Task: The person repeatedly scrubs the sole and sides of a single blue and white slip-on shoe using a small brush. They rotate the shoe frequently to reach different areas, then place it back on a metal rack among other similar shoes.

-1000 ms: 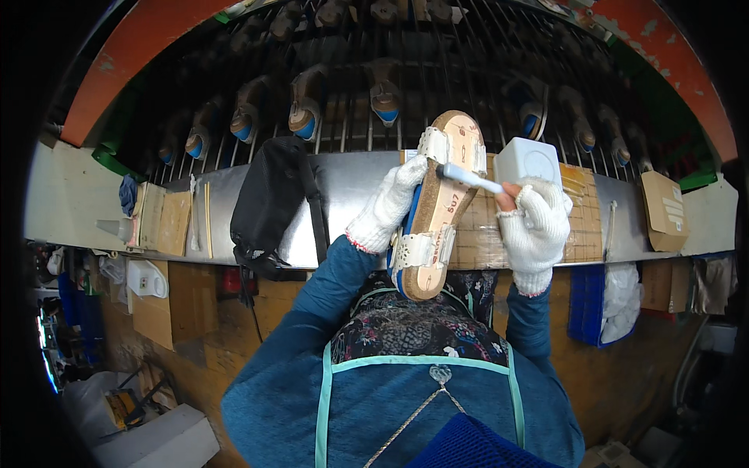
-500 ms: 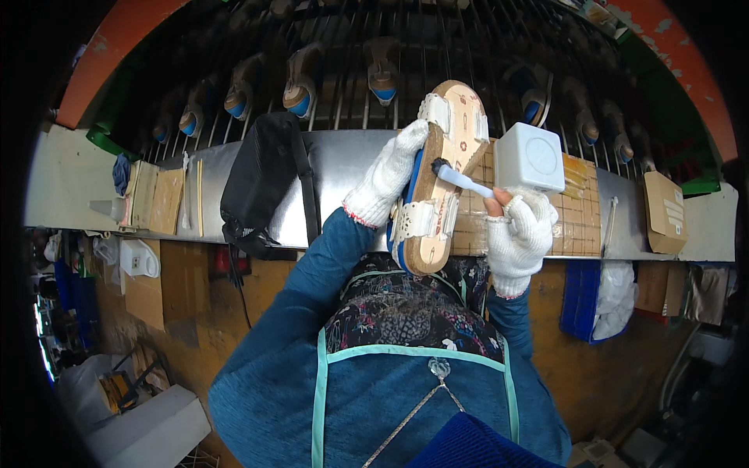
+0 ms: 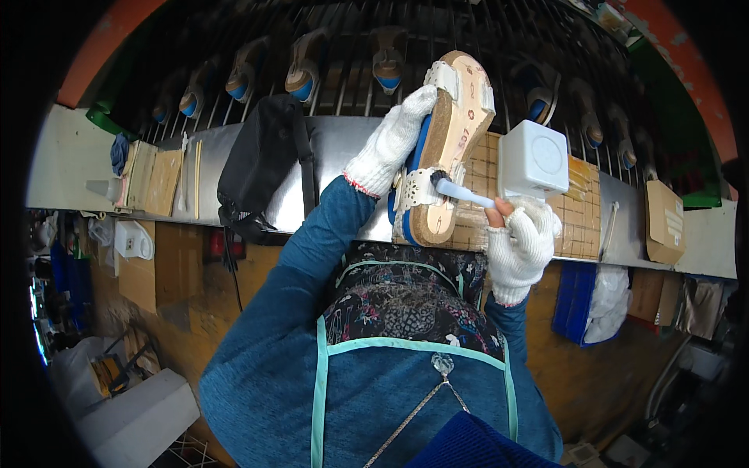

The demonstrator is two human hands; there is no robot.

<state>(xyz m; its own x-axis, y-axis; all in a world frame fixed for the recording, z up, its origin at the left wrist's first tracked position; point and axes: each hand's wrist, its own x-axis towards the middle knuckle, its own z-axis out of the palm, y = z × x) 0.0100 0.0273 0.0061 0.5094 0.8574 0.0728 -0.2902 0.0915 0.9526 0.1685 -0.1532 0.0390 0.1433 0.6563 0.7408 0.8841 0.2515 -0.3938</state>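
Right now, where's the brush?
Head view, right of centre: the brush is in the right hand, its dark bristles at the lower white strap of the shoe that the left hand holds.

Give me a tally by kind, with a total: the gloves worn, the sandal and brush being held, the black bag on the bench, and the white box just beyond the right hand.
White gloves: 2
Sandal: 1
Brush: 1
Black bag: 1
White box: 1
Total: 6
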